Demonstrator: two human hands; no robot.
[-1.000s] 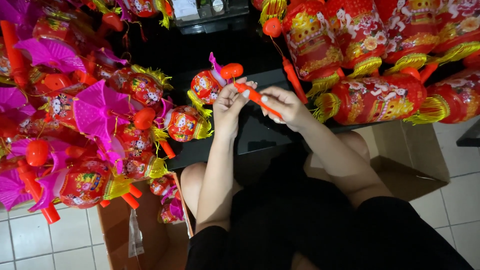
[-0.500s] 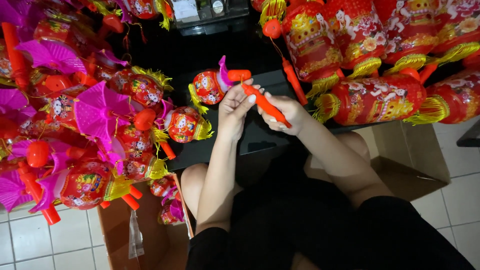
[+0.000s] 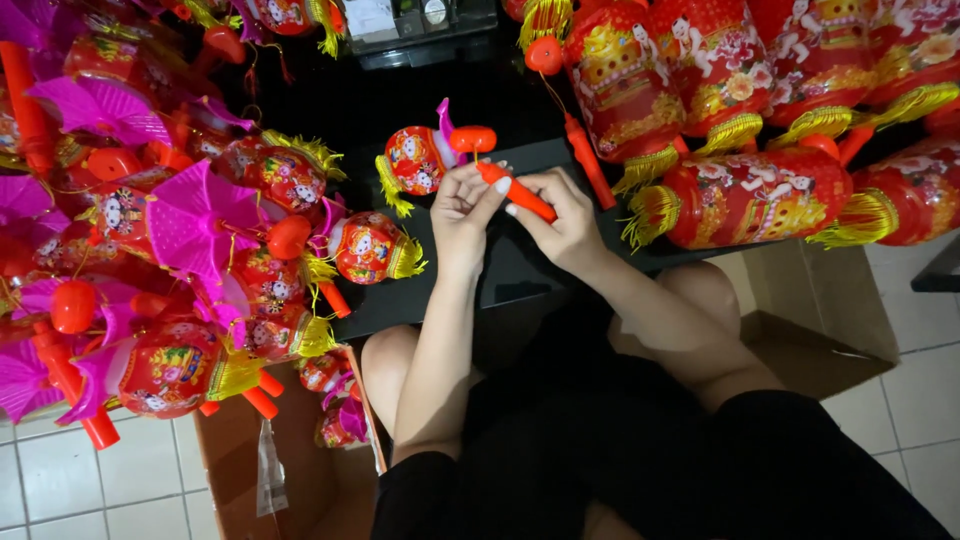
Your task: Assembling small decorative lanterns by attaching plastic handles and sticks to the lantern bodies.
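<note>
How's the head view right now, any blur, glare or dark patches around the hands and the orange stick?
Head view: sharp on the left hand, right hand and orange handle, no motion blur; shiny lanterns show soft sheen, no harsh glare; the black table and lap read very dark, detail lost; edges bow slightly from the wide lens.

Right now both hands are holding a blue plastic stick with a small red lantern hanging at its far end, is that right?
Not quite: the stick is orange-red, not blue, as the head view shows. The rest holds: the left hand and the right hand both grip it, and a small red lantern hangs at its far end.
</note>
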